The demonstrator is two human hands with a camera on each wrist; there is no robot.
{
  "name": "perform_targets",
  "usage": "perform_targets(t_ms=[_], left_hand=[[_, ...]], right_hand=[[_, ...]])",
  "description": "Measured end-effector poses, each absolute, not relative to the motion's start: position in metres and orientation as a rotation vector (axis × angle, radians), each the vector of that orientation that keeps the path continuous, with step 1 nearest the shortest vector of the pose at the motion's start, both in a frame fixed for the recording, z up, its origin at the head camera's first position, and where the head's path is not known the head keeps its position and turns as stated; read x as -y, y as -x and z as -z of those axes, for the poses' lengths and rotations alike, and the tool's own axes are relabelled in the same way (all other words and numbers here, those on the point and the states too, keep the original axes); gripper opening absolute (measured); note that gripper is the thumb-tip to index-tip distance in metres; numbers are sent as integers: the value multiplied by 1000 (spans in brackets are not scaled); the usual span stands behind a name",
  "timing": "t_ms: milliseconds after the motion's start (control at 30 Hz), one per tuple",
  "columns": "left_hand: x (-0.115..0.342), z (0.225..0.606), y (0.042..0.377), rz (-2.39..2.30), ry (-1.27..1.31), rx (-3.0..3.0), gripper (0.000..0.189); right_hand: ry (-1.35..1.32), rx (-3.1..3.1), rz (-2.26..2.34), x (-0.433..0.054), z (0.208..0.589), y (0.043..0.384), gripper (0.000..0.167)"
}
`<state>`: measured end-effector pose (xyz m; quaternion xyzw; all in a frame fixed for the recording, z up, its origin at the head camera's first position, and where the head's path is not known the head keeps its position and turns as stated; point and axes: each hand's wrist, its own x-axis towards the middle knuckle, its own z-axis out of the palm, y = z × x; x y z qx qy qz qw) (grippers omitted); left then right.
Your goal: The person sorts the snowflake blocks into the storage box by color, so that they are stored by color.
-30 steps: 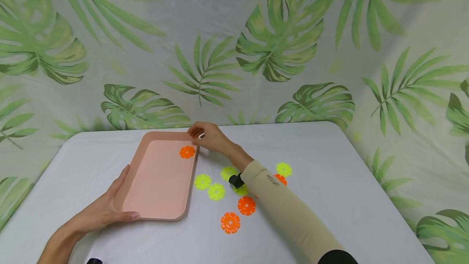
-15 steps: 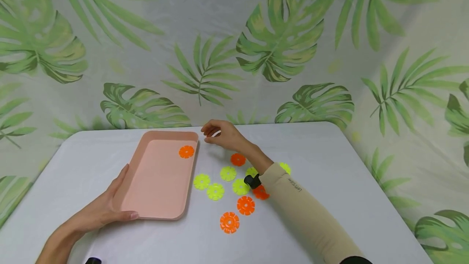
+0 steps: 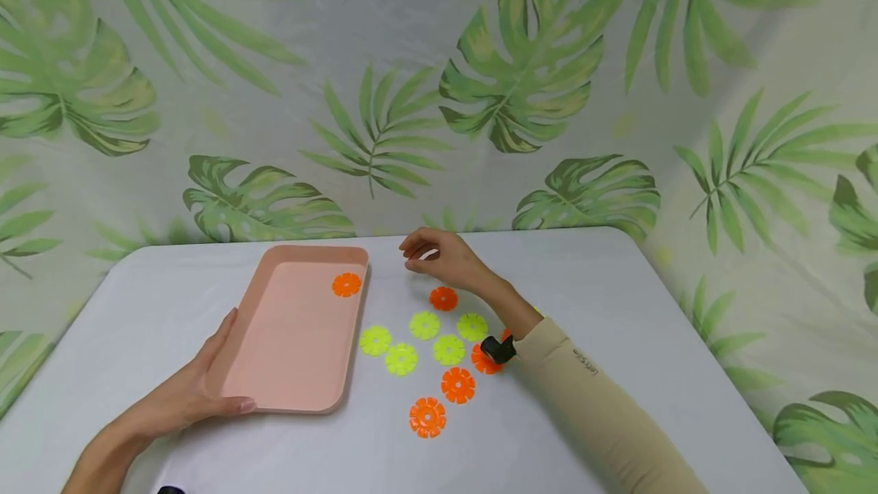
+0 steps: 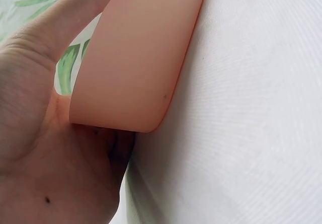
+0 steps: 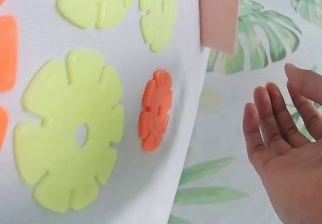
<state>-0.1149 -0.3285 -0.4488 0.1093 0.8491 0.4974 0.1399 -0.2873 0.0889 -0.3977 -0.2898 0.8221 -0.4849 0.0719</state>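
A shallow pink tray (image 3: 288, 345) lies on the left of the table. My left hand (image 3: 174, 402) grips its near left corner, the thumb on the front side and the fingers along the left side; in the left wrist view the tray wall (image 4: 136, 58) sits between them. One orange notched disc (image 3: 341, 286) is inside the tray, at the far right. My right hand (image 3: 446, 259) hovers past the tray's right side, fingers loosely bent, holding nothing. Closest to it on the table is another orange disc (image 3: 437, 299), which the right wrist view also shows.
Right of the tray lie several yellow-green notched discs (image 3: 418, 325) and several orange ones (image 3: 451, 386), some partly behind the right wrist. A leaf-patterned cloth (image 3: 384, 136) hangs behind the white table (image 3: 583, 273).
My right hand has moved right, away from the tray's far right corner, uncovering several discs. The left hand keeps its grip on the tray, and the disc inside stays put.
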Motion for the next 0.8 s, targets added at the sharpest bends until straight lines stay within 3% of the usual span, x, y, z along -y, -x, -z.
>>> perform_targets(t_ms=[800], left_hand=[[327, 449, 114, -1468, -311, -2432, 123]], right_hand=[[821, -2509, 1417, -128, 403, 275, 24]])
